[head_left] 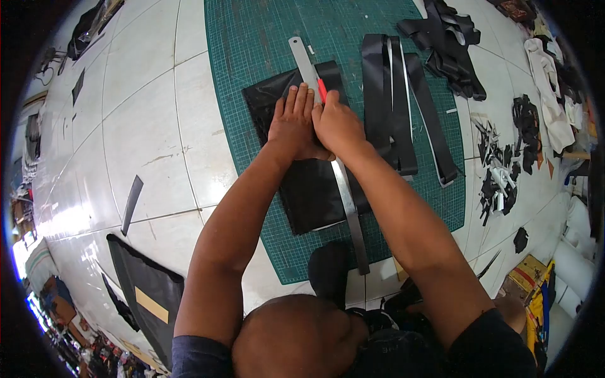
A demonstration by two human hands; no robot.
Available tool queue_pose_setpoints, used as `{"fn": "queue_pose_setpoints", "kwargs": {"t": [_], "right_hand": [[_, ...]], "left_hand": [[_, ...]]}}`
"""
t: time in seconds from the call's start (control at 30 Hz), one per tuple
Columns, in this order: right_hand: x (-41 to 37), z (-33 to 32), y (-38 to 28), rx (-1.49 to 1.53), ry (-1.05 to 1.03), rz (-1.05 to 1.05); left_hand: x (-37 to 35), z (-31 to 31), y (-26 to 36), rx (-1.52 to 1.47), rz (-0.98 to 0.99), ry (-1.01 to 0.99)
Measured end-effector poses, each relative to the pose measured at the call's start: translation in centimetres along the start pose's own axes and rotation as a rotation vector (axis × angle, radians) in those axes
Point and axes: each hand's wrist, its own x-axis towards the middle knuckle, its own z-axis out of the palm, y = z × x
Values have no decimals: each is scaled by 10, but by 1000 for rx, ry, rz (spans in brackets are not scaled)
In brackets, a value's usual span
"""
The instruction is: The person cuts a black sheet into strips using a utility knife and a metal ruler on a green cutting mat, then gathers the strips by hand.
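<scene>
My left hand (293,125) lies flat with its fingers stretched out, pressing on a long metal ruler (348,205) and the black fabric beneath. The ruler runs at a slant across the folded black fabric (312,195), past its near and far edges. In my right hand (340,126), closed beside the left, is a red utility knife (322,90), held along the ruler's right side. Its blade cannot be made out, and my fingers hide most of its handle.
A green cutting mat (230,75) lies under the fabric on the white tiled floor (145,138). Black strips (377,94) are to the right, with more strips (441,38) beyond. Scraps (498,170) are heaped at the right. A black piece (148,283) lies at the lower left.
</scene>
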Motion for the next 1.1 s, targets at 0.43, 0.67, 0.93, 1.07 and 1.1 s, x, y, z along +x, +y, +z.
{"fn": "queue_pose_setpoints", "kwargs": {"t": [0.43, 0.67, 0.93, 1.07, 1.1], "right_hand": [[1, -24, -20, -13, -179, 84], [-16, -22, 1, -55, -221, 47], [-78, -27, 26, -77, -318, 123], [-120, -28, 41, -96, -352, 111], [-131, -28, 45, -125, -365, 117]], "left_hand": [[0, -3, 3, -12, -18, -8], [2, 0, 2, -5, -32, 5], [2, 4, 3, -21, -24, 100], [-1, 3, 5, -50, -40, 116], [-1, 5, 4, -41, -48, 109]]}}
